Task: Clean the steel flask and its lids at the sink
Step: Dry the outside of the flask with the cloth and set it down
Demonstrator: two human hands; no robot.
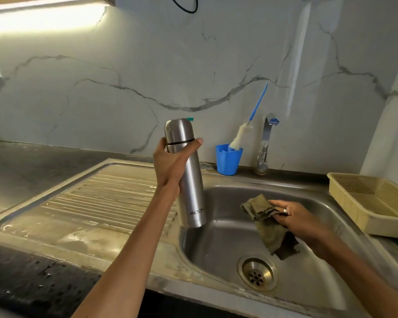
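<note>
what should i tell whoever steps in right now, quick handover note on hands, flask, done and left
Left hand grips the steel flask near its top, upright and held above the sink edge, cap on.
Right hand holds a green cloth over the basin.
Bottle brush stands in the blue cup by the tap, which shows no water running.
Done: nothing visibly washed.
Left: open the flask, clean body and lids.

The left hand (170, 161) grips the steel flask (189, 180) near its cap, holding it nearly upright over the sink (216, 249) edge, while the right hand (296, 219) holds a green cloth (267, 221) above the basin; a blue cup (228, 160) with a bottle brush (240, 136) stands beside the tap (265, 143)
</note>
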